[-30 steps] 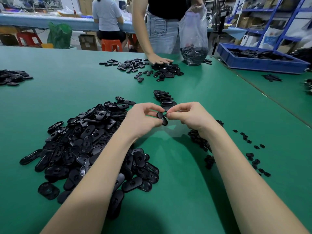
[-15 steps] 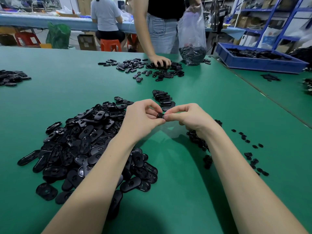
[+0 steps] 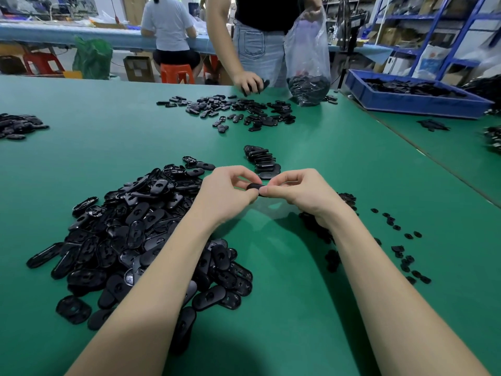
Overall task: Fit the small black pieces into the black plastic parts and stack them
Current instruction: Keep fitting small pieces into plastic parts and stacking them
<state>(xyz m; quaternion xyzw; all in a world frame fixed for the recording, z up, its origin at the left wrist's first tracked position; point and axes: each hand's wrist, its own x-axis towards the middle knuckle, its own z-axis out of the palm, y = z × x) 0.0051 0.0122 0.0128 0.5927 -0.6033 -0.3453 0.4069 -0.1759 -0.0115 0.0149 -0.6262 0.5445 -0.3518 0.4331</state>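
1. Green table (image 3: 339,169) carries all items in view.
2. Left hand (image 3: 226,195) and right hand (image 3: 299,192) meet above the table; each grip is pinched on opposite ends of one black plastic part (image 3: 255,187), thumbs and forefingers curled round it.
3. Whether a small piece is seated in the held part cannot be told; the fingers cover most of it.
4. Stack of finished parts (image 3: 262,162) sits just beyond the grip, on the table.
5. Large heap of loose black parts (image 3: 130,234) lies left of the grip, under and beside the left forearm.
6. Small black pieces (image 3: 401,251) lie scattered right of the grip, some partly hidden by the right forearm.
7. Well beyond the grip, a second person stands at the table edge, holding a clear plastic bag (image 3: 307,50) with dark parts in it; more parts (image 3: 238,109) are spread before them.
8. Blue tray (image 3: 417,103) sits far right.
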